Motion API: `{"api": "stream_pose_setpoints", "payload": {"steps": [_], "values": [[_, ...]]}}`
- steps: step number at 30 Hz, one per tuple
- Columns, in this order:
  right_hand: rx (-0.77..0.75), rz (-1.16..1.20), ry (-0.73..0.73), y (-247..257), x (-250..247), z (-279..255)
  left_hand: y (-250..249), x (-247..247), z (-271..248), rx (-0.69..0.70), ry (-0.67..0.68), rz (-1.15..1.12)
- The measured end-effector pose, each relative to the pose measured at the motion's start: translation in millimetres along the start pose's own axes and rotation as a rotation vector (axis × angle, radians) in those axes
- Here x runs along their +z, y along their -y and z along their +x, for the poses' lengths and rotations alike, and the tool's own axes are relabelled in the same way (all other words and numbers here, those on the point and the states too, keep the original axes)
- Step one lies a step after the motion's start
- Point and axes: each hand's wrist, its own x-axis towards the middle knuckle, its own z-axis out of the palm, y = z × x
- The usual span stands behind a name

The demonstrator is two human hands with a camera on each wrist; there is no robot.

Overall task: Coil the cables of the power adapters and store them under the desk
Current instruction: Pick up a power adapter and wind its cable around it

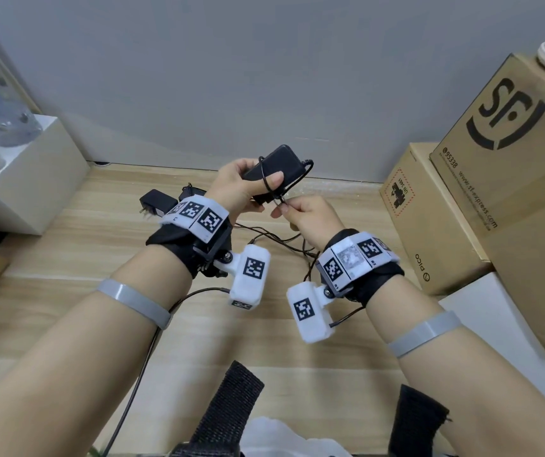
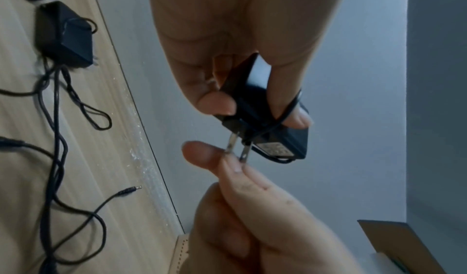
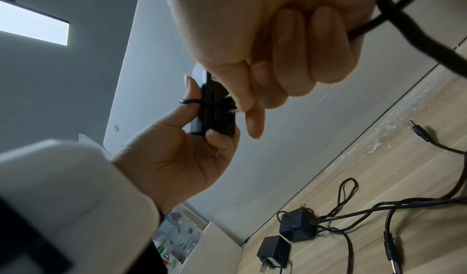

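A black power adapter [image 1: 281, 164] is held up above the wooden floor, and my left hand [image 1: 257, 184] grips it with the thumb across its face. Its thin cable [image 1: 309, 166] is wound around the body and loops over that thumb. My right hand [image 1: 281, 209] pinches the cable just below the adapter, beside the two metal prongs [image 2: 233, 141]. The left wrist view shows the adapter [image 2: 267, 122] between my left fingers, with the right hand [image 2: 235, 158] at the prongs. In the right wrist view the adapter [image 3: 215, 108] is edge-on, partly hidden by the right hand [image 3: 250, 106].
Two more black adapters [image 1: 157, 201] [image 3: 298, 226] lie on the floor by the wall, with loose tangled cables [image 1: 274, 239] and barrel plugs [image 3: 419, 132]. Stacked cardboard boxes [image 1: 511, 159] stand on the right. A white box [image 1: 30, 179] stands on the left.
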Motion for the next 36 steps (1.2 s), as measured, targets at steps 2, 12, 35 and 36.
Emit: {"api": "stream_pose_setpoints", "payload": {"steps": [2, 12, 35, 36], "values": [[0.025, -0.025, 0.043, 4, 0, -3, 0, 0, 1, 0.021, -0.045, 0.066], [-0.134, -0.494, 0.023, 22, -5, -11, 1, -3, 7, 0.132, -0.085, 0.832], [-0.185, 0.093, -0.103, 13, -22, 3, -14, -25, 5, -0.092, 0.533, 0.688], [-0.18, 0.143, -0.116, 14, -23, 4, -16, -25, 4, -0.08, 0.533, 0.631]]}}
